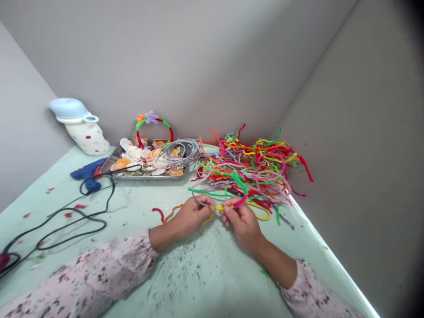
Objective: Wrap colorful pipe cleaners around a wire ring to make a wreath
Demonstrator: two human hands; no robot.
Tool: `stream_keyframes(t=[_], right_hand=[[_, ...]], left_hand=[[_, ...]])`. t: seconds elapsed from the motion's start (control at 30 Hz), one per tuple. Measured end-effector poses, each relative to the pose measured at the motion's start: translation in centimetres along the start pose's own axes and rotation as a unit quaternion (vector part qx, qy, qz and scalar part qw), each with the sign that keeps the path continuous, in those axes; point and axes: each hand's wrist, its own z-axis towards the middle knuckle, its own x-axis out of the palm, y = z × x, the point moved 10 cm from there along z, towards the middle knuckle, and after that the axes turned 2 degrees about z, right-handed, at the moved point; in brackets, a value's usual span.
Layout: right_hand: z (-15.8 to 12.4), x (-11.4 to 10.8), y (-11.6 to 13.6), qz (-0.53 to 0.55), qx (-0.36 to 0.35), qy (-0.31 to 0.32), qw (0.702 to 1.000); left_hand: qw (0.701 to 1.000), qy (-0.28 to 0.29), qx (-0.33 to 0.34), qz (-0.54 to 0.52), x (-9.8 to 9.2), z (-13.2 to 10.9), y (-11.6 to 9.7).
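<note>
Tabletop (228,287) in pale green bears everything; at its far right lies a tangled heap of pipe cleaners (251,163) just beyond the work, so a trailing end could snag there and pull strands along. Left of the heap sits a metal tray (149,177). Nearer, the left hand (195,213) is pinched narrow on a yellow pipe cleaner (219,207), apparently with grey wire (193,190) too, and the right hand (243,221) pinches the same yellow strand close by. That strand spans the fingertips, beside a pink wrap (241,202); should either pinch slacken, its turns would probably loosen or slide, leaving a gap
</note>
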Motion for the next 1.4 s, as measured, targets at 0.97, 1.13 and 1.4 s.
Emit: stream_keyframes(t=[0.97,1.13,1.4], right_hand=[[-0.1,0.2,-0.2,-0.013,0.003,0.004,1.0],[-0.1,0.2,-0.2,0.008,0.008,0.002,1.0],[-0.1,0.3,-0.2,-0.005,0.009,0.01,1.0]], left_hand=[[0.999,0.011,-0.034,-0.013,-0.1,0.2,1.1],[0.999,0.02,-0.029,0.0,0.2,0.0,0.8],[0.999,0.021,-0.027,-0.012,0.0,0.3,1.6]])
